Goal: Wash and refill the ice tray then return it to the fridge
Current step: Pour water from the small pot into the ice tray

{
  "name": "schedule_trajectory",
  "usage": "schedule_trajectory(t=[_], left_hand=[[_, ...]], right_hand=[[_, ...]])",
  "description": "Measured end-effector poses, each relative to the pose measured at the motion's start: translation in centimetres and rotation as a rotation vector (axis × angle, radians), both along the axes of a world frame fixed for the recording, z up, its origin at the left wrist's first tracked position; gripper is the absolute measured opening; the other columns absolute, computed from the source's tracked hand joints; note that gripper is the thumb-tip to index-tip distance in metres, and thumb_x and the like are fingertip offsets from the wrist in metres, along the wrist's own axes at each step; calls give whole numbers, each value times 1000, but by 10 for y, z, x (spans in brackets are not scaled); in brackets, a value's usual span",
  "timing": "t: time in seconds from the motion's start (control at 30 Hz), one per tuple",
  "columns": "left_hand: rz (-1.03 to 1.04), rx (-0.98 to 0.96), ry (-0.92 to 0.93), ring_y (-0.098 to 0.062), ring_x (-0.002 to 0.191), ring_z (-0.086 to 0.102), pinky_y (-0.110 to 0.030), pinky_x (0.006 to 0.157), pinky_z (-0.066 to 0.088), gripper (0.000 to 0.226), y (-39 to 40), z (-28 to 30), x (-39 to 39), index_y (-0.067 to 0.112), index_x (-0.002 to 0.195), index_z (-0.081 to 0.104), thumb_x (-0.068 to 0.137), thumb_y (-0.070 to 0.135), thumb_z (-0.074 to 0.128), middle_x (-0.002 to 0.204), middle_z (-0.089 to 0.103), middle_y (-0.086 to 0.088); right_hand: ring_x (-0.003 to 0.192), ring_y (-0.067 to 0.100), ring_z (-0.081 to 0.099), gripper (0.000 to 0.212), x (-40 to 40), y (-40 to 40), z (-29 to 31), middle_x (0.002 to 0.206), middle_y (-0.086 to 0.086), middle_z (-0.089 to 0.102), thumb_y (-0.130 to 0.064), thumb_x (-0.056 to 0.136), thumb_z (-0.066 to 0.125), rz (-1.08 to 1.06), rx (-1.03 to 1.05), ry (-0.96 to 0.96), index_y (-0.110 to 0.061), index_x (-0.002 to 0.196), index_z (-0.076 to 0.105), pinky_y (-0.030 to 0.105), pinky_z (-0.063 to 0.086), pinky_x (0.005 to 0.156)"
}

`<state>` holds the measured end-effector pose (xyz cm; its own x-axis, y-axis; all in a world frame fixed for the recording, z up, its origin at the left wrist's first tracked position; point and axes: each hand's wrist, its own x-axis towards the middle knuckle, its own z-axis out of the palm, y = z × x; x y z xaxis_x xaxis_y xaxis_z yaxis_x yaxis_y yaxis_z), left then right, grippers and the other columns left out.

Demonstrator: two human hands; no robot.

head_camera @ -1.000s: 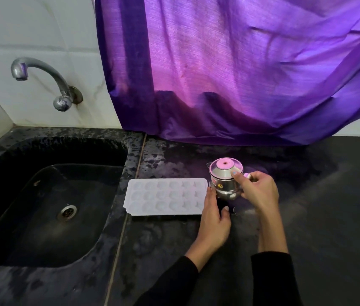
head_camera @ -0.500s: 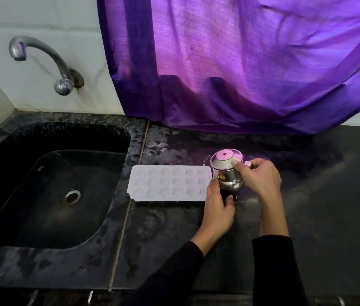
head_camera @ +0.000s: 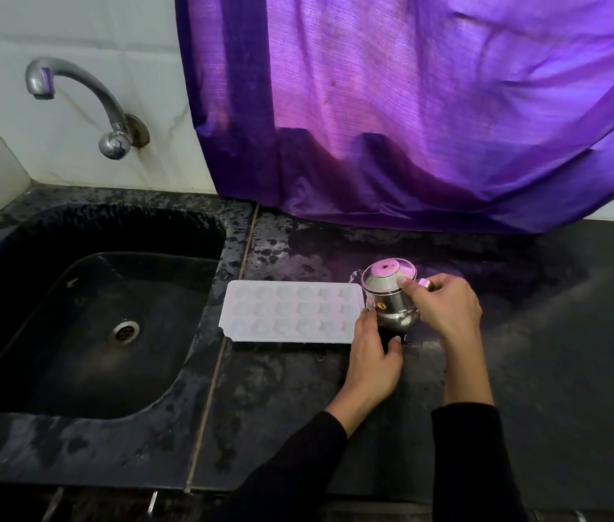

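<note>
While our right hand (head_camera: 444, 308) is clamped on the handle of the small steel kettle (head_camera: 390, 295), with a fingertip pressing its lid, the kettle tilts left and a thin stream leaves the spout at the tray's far right corner. That grip is grasping the kettle firmly; keep the lid pinned so it doesn't slip while we tip. Our left hand (head_camera: 373, 352) lies just below and left of the kettle, fingers flat against the right end of the ice tray (head_camera: 290, 310); it grips nothing, just steadies the tray, palm resting on the bench (head_camera: 524, 352).

Judgement: we're filling, starting at the cells nearest the kettle. Pour slowly, keep the spout low over each cell, and work leftward away from the grip, row by row. Cannot tell how full any cell is. Don't overfill, since the tray must be carried level to the fridge.

The tray sits flat on the wet bench, left of the grip, its far end near the sink (head_camera: 90, 314) edge. Beyond that the tap (head_camera: 79, 96) looks off. Behind the grip hangs a purple curtain (head_camera: 411, 107).
</note>
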<state>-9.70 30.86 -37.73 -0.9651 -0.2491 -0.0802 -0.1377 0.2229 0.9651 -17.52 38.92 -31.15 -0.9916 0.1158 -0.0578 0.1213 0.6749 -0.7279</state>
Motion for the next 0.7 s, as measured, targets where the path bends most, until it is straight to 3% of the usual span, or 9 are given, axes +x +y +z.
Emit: schedule_trajectory(t=[0.4,0.53,0.63,0.7], left_hand=[[-9,-22,12,-18,139,29,-40,115,27,63,0,2,4,16,147,28,89,12,53,148,32,-6],[-13,-53,30,-14,145,16,-30,119,15,68,-4,7,7,16,150,19,91,12,52,156,21,-3],[-18,-80,37,-11,147,7,-17,114,7,70,-10,11,9,15,152,13,93,14,51,159,12,0],[-14,-90,47,-10,147,7,-19,116,7,71,-15,12,8,16,152,13,92,15,52,159,11,0]], right_hand=[[84,27,67,34,6,2,-1,77,4,72,-53,77,66,-49,-62,-9,-20,69,60,34,48,81],[79,25,69,44,9,2,-1,71,-1,71,-62,63,67,-72,-183,-22,-19,68,64,47,55,83],[78,23,69,44,9,-1,-1,69,-1,71,-62,63,68,-72,-233,-2,-18,69,65,50,56,81],[78,23,69,42,10,-7,1,70,-1,71,-59,66,69,-71,-232,6,-18,70,65,50,56,81]])
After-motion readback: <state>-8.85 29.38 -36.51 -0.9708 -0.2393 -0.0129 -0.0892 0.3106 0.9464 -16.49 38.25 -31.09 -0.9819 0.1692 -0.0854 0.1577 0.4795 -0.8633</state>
